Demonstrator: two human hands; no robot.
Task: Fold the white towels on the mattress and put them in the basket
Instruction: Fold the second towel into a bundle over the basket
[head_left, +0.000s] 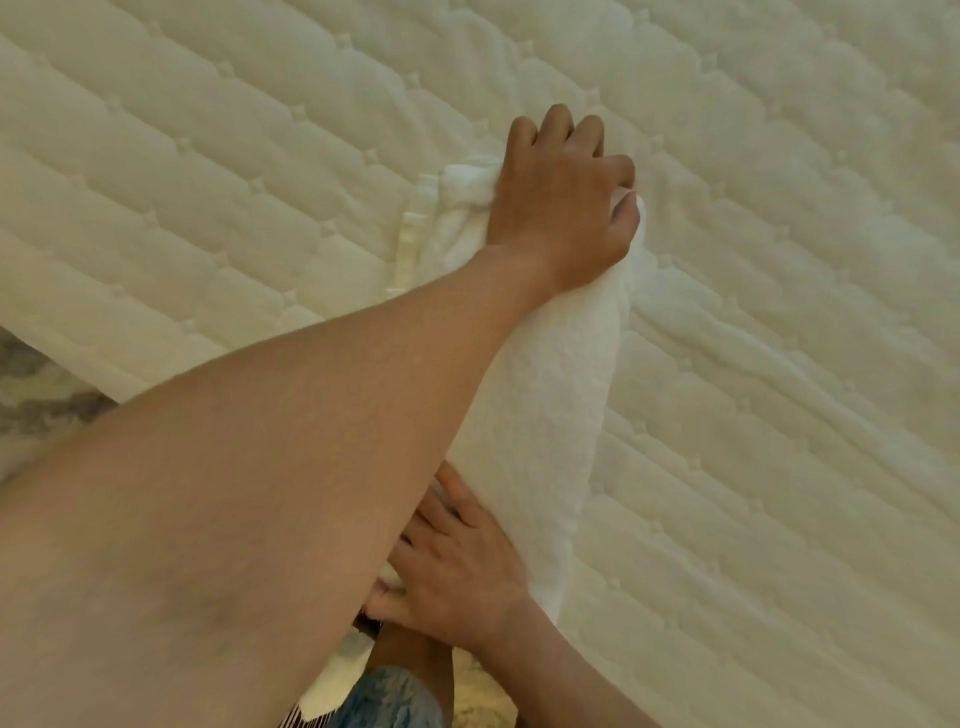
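Observation:
A white towel (550, 405) lies as a long narrow strip on the quilted mattress (779, 312), running from the near edge toward the middle. My left hand (563, 197) reaches across to the strip's far end and grips bunched towel between curled fingers and thumb. At the near end, my right hand (452, 566) holds the towel, fingers on top and thumb pinching a fold underneath. My left forearm crosses over the right hand and hides much of the towel's left side. No basket is in view.
The mattress edge runs diagonally at the lower left, with grey patterned floor (36, 395) beyond it. My leg in denim shorts (384, 696) stands at the bottom edge. Bare quilted mattress spreads to the right and far side.

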